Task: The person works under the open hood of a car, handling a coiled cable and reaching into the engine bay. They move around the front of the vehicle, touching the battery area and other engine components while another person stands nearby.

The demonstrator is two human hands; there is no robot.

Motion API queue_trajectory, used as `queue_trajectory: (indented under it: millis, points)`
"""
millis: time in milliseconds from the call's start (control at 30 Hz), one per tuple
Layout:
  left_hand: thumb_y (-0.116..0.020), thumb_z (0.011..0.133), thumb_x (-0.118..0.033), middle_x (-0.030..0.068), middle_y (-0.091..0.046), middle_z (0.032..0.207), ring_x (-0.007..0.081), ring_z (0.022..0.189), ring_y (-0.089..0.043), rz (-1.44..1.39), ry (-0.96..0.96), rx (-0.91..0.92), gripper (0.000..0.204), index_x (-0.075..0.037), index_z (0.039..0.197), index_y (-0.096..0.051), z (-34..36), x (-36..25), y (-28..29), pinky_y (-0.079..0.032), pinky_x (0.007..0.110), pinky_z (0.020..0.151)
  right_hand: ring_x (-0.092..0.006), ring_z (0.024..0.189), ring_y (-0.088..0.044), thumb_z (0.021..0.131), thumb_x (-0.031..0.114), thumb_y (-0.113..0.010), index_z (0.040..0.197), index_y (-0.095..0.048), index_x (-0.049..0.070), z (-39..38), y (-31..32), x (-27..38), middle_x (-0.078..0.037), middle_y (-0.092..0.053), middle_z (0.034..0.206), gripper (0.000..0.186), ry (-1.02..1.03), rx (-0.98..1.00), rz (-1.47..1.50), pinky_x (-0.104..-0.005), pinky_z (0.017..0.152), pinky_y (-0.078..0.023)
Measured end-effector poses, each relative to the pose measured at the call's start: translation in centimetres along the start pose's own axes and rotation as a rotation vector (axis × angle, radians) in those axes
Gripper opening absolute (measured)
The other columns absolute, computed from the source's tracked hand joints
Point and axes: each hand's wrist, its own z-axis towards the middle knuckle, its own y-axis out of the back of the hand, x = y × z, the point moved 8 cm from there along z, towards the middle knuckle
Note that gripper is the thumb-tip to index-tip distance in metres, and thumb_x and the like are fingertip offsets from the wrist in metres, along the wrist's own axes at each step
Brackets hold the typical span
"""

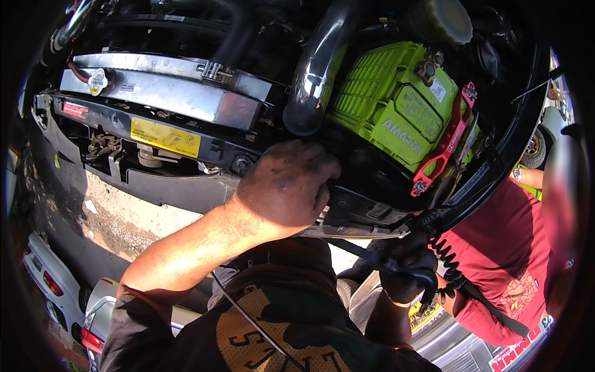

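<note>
Outdoors, two hands work at the front of an open engine bay

Nearest, a dark printed shirt (260, 328) fills the lower middle, with the left forearm (186, 248) crossing in sunlight beside it. The right hand (406, 276) is in shadow, its fingers bent close to a black tube (365, 253) that crosses in front of it; I cannot tell whether they clamp it. A black coiled cord (451, 263) hangs just beside that hand. The left hand (282, 186), palm down and smudged, is over the black front panel (217, 158) of the car; its fingers curl under, out of sight, so whether they grip anything cannot be told.

Beyond the left hand, a dark glossy pipe (313, 68) rises into the bay. To its left lies a silver radiator (167, 93); to its right sits a lime-green battery (387, 105), with a red bracket (441, 146) across its near side. Farther out, a person in a red shirt (496, 248) is at the right, and a white car (52, 263) stands at lower left.
</note>
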Motion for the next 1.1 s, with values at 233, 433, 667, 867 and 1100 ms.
queue_trajectory:
  millis: [233,433,667,867,1100]
  points:
    - [-0.060,0.107,-0.027,0.0254,-0.071,0.125,0.0432,0.119,-0.068,0.175,0.077,0.703,0.038,-0.006,0.138,-0.066,7.9,3.3,-7.3,-0.053,0.052,0.107,-0.0310,0.084,-0.075,0.081,0.036,-0.096,0.099,-0.072,0.001,-3.5,1.8,2.8,-0.019,-0.070,0.098,0.046,-0.015,-0.074,0.027,-0.0410,0.074,-0.067]
    - [-0.045,0.114,-0.041,0.0292,-0.064,0.143,0.0425,0.132,-0.062,0.315,0.272,0.961,0.054,-0.005,0.153,-0.056,9.4,8.0,-14.9,-0.046,0.051,0.115,-0.0236,0.072,-0.069,0.094,0.031,-0.085,0.094,-0.061,0.006,-8.9,4.6,3.6,-0.016,-0.063,0.089,0.035,0.044,-0.205,-0.146,-0.0351,0.062,-0.063]
    - [-0.053,0.109,-0.047,0.0229,-0.068,0.137,0.0362,0.124,-0.065,-0.073,0.215,0.898,0.056,-0.005,0.145,-0.063,6.3,11.8,-16.8,-0.047,0.045,0.111,-0.0236,0.072,-0.069,0.091,0.033,-0.087,0.091,-0.064,0.005,-12.6,7.1,4.3,-0.015,-0.067,0.084,0.036,-0.042,-0.278,-0.398,-0.0356,0.063,-0.062]
    - [-0.051,0.110,-0.038,0.0199,-0.072,0.127,0.0326,0.116,-0.066,-0.319,0.410,0.864,0.045,-0.005,0.134,-0.069,6.6,12.2,-17.8,-0.048,0.045,0.107,-0.0247,0.075,-0.069,0.089,0.039,-0.089,0.097,-0.067,0.003,-10.5,9.1,3.7,-0.015,-0.067,0.088,0.043,-0.104,-0.213,-0.160,-0.0355,0.065,-0.063]
    - [-0.048,0.111,-0.038,0.0207,-0.069,0.130,0.0334,0.117,-0.066,0.066,0.431,1.015,0.045,-0.005,0.131,-0.071,5.7,11.1,-18.3,-0.049,0.047,0.107,-0.0241,0.070,-0.068,0.096,0.043,-0.082,0.094,-0.064,0.005,-10.2,8.5,4.1,-0.013,-0.066,0.081,0.041,-0.066,-0.178,-0.309,-0.0340,0.061,-0.059]
